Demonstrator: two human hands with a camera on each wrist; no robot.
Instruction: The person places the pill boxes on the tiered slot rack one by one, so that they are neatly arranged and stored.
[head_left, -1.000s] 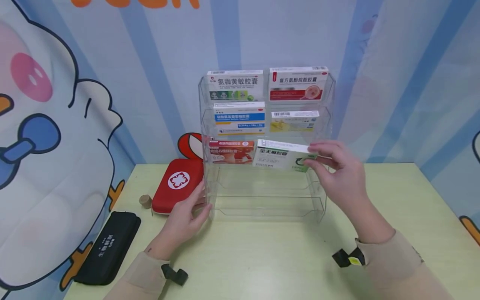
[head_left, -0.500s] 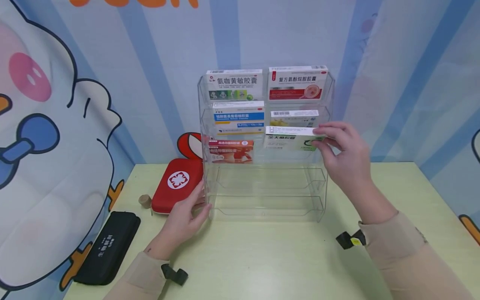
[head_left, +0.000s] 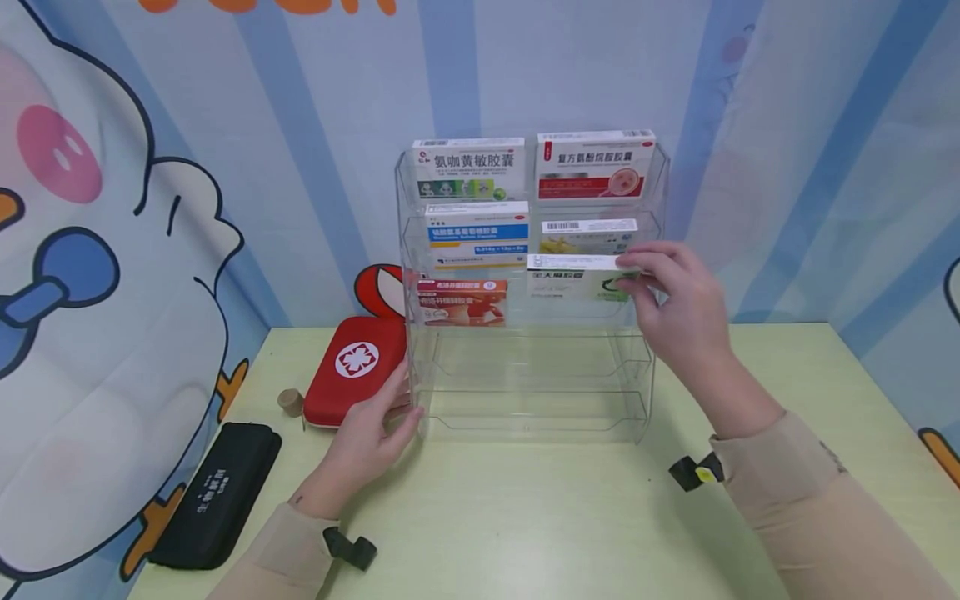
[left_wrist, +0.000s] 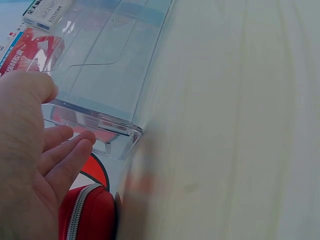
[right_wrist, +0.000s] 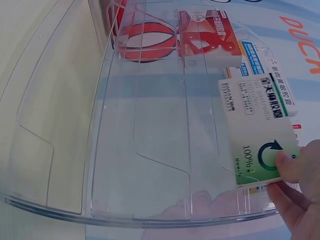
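In the head view, a clear stepped display rack (head_left: 525,408) stands on the table. My right hand (head_left: 682,308) pinches the right end of a white and green medicine box (head_left: 570,282) between thumb and fingers. This box is at the third tier's right side, partly in front of a yellow and white box (head_left: 562,237). To its left sits a red medicine box (head_left: 462,304). My left hand (head_left: 367,442) rests at the rack's lower left side, thumb by the front edge. In the left wrist view its fingers (left_wrist: 70,155) lie loosely extended along the side panel.
Higher tiers hold a blue-banded box (head_left: 477,237), a white-green box (head_left: 470,171) and a white-red box (head_left: 596,167). Left of the rack lie a red first-aid case (head_left: 352,392), a small wooden cylinder (head_left: 290,403) and a black zip case (head_left: 217,496). A printed cloth (head_left: 337,125) hangs behind.
My right hand has lifted the white and green box up from beside the red box, tilted it level, then shifted it slightly left. The left hand stays at the rack's side.
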